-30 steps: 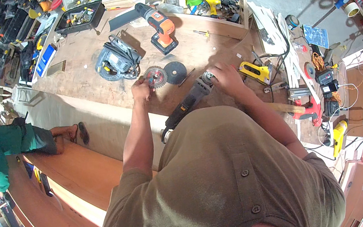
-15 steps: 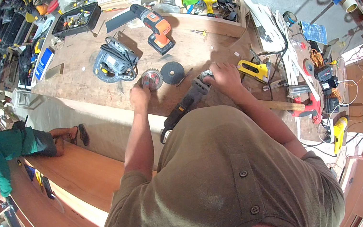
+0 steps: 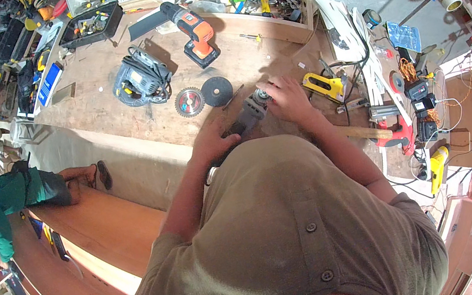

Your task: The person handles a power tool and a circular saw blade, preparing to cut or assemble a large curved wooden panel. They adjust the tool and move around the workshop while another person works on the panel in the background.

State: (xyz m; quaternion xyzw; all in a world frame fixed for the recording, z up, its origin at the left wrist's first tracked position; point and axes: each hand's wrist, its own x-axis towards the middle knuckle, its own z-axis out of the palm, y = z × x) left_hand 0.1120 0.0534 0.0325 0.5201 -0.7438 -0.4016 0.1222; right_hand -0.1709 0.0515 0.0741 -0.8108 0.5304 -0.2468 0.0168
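A grey and black angle grinder (image 3: 250, 114) lies at the near edge of the workbench, its rear end hidden behind my shirt. My left hand (image 3: 216, 142) is closed round the grinder's body. At the metal gear head, my right hand (image 3: 289, 99) grips with bent fingers; whatever sits under its fingertips is too small to make out. Just beyond the grinder, a round toothed saw blade (image 3: 189, 102) lies flat. Touching or almost touching it is a black abrasive disc (image 3: 217, 92). Beside the disc there is a thin dark rod-like piece (image 3: 233, 97).
A corded jigsaw (image 3: 142, 79) and an orange cordless drill (image 3: 196, 34) stand farther back. To the right lie a yellow staple gun (image 3: 326, 87) and a wooden handle (image 3: 366, 132). A person in green (image 3: 8, 200) bends over wooden boards (image 3: 99, 228) at the left.
My left hand has left the saw blade and come back to the grinder's body. The blade stays on the bench. My right hand has shifted slightly at the grinder's head.
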